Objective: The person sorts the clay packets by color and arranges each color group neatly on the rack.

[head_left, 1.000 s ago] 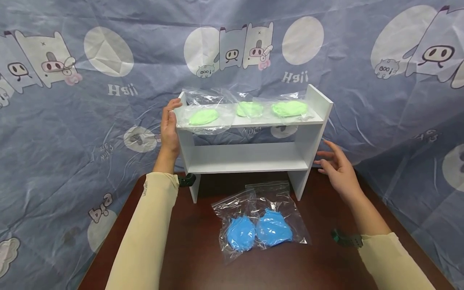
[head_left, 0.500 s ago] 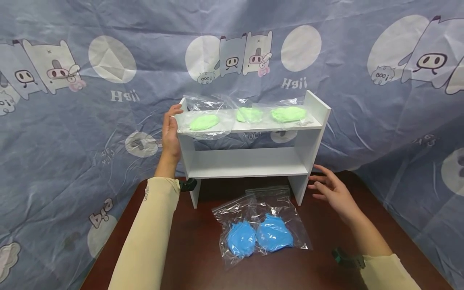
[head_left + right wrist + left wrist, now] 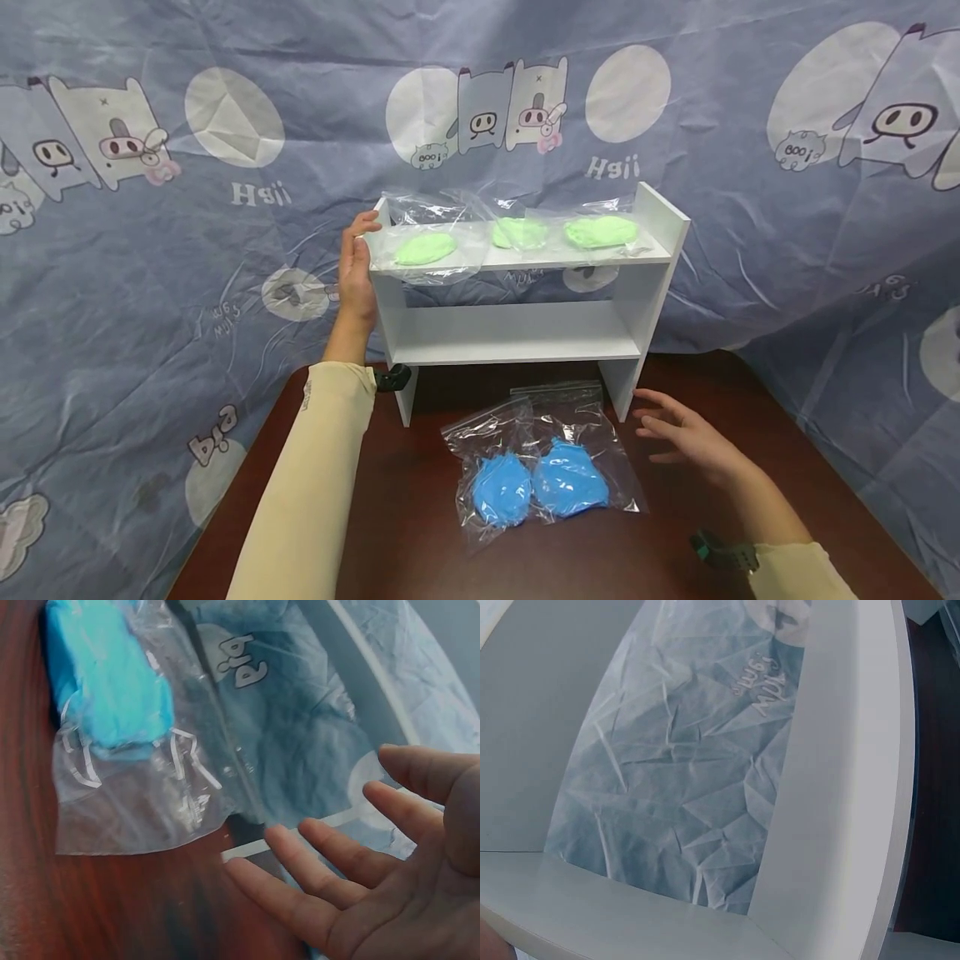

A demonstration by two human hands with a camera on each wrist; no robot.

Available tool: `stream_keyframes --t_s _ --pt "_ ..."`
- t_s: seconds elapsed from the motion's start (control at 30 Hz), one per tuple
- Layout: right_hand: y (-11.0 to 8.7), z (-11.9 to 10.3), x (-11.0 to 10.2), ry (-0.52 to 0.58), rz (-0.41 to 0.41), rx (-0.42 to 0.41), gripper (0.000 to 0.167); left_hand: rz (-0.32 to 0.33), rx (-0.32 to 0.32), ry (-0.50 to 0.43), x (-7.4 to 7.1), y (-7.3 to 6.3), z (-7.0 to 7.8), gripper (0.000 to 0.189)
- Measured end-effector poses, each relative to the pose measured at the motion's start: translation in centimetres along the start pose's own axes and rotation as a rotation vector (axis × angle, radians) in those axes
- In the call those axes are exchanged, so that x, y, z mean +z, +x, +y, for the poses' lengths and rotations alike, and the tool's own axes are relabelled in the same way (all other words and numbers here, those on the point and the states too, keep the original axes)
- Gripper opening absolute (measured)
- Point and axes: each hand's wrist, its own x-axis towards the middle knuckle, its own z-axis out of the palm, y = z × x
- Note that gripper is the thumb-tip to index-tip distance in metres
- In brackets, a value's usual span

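A white two-tier shelf (image 3: 517,332) stands on the dark table. At its upper left side panel my left hand (image 3: 357,283) holds on, thumb in front and fingers bent around the far edge. Down by the foot of the right panel, my right hand (image 3: 693,437) has its fingers spread and loosely extended; in the right wrist view the palm of this right hand (image 3: 397,900) holds nothing. Three clear bags with light-green contents (image 3: 426,248) lie along the top tier. Two zip bags with blue contents (image 3: 501,490) lie on the table in front, overlapping.
The brown table (image 3: 420,558) extends in front of and beside the shelf. A blue-grey cloth (image 3: 300,200) with cartoon pigs hangs behind and on both sides. The shelf's lower tier (image 3: 832,765) fills much of the left wrist view.
My right hand has moved down along the right panel, from beside the lower tier to the panel's foot. The left hand keeps its place on the shelf.
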Motion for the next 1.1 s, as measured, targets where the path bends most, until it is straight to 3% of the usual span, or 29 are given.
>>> stream_keyframes --t_s 0.5,0.77,1.1 --pt "-0.1 3.4 0.5 0.073 -0.078 0.119 0.064 -0.004 0.004 0.016 -0.1 0.0 -0.2 0.037" --pt "0.2 4.3 0.6 0.084 -0.149 0.11 0.062 0.012 0.005 0.021 -0.2 -0.1 -0.3 0.036" --pt "0.4 4.8 1.0 0.068 -0.114 0.096 0.058 0.008 0.014 -0.005 0.1 0.0 -0.3 0.033"
